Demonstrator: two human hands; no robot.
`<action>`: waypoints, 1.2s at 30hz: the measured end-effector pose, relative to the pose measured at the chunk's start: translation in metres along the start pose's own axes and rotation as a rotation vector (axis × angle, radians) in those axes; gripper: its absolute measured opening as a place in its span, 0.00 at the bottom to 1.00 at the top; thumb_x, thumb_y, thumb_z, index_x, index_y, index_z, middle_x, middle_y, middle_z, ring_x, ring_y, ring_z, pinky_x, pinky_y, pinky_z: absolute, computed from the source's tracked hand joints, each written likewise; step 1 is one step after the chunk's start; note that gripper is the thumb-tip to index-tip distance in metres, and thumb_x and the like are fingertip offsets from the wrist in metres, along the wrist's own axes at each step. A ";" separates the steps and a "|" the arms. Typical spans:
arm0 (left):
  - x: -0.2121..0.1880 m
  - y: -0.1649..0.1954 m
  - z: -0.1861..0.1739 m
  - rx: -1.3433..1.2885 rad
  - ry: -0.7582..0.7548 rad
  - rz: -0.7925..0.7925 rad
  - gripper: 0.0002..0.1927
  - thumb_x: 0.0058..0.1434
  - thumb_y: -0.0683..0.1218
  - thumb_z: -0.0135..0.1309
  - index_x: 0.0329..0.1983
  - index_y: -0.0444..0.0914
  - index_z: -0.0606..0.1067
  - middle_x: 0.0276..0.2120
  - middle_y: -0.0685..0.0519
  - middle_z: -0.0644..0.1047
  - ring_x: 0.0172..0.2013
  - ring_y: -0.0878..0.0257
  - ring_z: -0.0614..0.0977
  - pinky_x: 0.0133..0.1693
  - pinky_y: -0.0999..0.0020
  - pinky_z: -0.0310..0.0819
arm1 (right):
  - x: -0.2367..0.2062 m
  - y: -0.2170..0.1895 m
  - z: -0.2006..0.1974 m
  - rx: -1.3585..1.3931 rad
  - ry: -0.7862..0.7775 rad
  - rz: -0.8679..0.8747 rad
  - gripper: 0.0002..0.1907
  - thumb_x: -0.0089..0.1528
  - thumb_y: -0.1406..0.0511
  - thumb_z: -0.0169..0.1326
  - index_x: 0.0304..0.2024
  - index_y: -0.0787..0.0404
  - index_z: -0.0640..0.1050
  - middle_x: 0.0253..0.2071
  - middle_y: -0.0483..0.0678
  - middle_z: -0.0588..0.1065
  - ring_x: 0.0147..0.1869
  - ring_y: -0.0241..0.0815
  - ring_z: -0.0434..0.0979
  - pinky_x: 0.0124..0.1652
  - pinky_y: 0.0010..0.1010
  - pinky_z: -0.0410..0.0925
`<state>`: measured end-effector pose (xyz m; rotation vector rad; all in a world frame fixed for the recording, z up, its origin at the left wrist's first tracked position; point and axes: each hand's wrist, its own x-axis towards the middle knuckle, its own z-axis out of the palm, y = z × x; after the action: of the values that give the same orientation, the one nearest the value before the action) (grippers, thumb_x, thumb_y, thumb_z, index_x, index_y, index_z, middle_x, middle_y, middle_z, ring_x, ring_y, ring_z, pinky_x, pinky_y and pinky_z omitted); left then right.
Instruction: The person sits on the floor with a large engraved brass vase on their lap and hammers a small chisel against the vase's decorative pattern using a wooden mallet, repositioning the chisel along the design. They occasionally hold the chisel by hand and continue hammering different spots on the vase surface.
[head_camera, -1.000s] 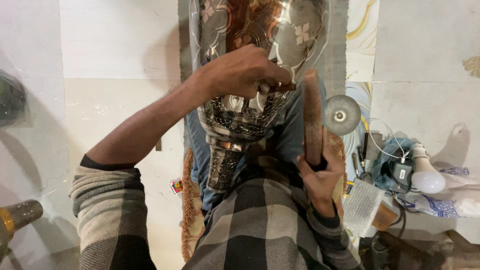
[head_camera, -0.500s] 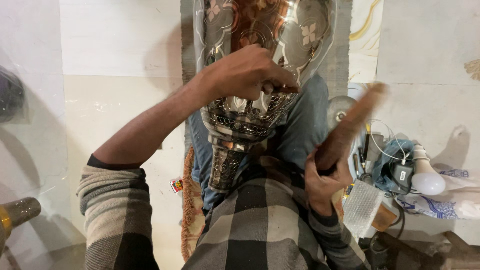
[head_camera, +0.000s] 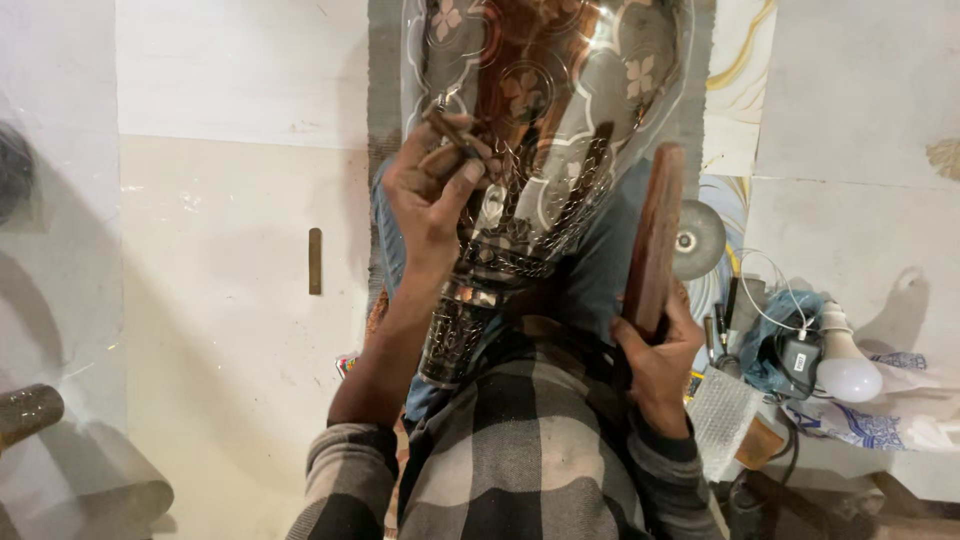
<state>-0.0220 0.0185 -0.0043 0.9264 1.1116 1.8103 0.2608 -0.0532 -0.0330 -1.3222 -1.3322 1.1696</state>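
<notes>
While the person sits over it, these are the things to be seen, biggest first:

Floor (head_camera: 230, 300): pale slabs, white above and cream below, spreading out on both sides of the person's legs.

Metal vase (head_camera: 540, 130): a large shiny vessel with flower patterns cut into its wide body, lying tilted across the person's lap. Its wide end points away from the person and its narrow, banded neck (head_camera: 455, 330) points back toward the checked shirt (head_camera: 520, 450).

Wooden mallet (head_camera: 655, 240): a long reddish-brown block, held upright just to the right of the vase and apart from it.

Left hand (head_camera: 435, 190): fingers pressed together round a small chisel (head_camera: 452, 130), pinching it against the vase's surface, with the hand resting on the metal.

Right hand (head_camera: 655, 355): fingers wrapped tight round the lower end of the mallet, close to the person's chest.

Round metal disc (head_camera: 697, 240): lying on the floor just behind the mallet.

White bulb (head_camera: 845, 370): on the floor at the right, beside a dark adapter (head_camera: 795, 352) with a thin white cable, near a blue cloth (head_camera: 790, 310).

Thin brass bar (head_camera: 315, 261): lying alone on the cream slab, well apart to the left of the vase.

Dull metal cylinder (head_camera: 25, 412): at the far left edge, only partly in view.
</notes>
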 end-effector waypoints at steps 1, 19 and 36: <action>-0.008 0.000 0.000 -0.003 0.038 -0.006 0.19 0.64 0.28 0.52 0.57 0.32 0.74 0.40 0.50 0.83 0.39 0.63 0.86 0.42 0.71 0.83 | -0.006 0.008 0.004 -0.010 0.019 0.038 0.26 0.54 0.78 0.59 0.56 0.72 0.76 0.47 0.47 0.76 0.49 0.36 0.77 0.50 0.25 0.70; -0.035 -0.023 0.029 0.519 0.302 0.263 0.22 0.60 0.28 0.45 0.56 0.31 0.76 0.41 0.47 0.84 0.39 0.62 0.88 0.44 0.70 0.86 | 0.095 -0.127 0.027 -0.435 -0.305 -0.407 0.35 0.56 0.78 0.55 0.68 0.62 0.74 0.43 0.52 0.77 0.45 0.36 0.75 0.48 0.24 0.68; -0.023 -0.019 0.014 0.544 0.084 0.209 0.20 0.59 0.29 0.44 0.51 0.33 0.77 0.36 0.49 0.84 0.36 0.62 0.88 0.43 0.70 0.84 | 0.160 -0.217 0.056 -1.107 -0.658 -0.886 0.42 0.52 0.72 0.62 0.70 0.48 0.73 0.38 0.47 0.77 0.18 0.38 0.63 0.19 0.30 0.59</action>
<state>0.0043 0.0080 -0.0215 1.3291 1.6594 1.7494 0.1681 0.1088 0.1691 -0.7410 -2.8827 0.1380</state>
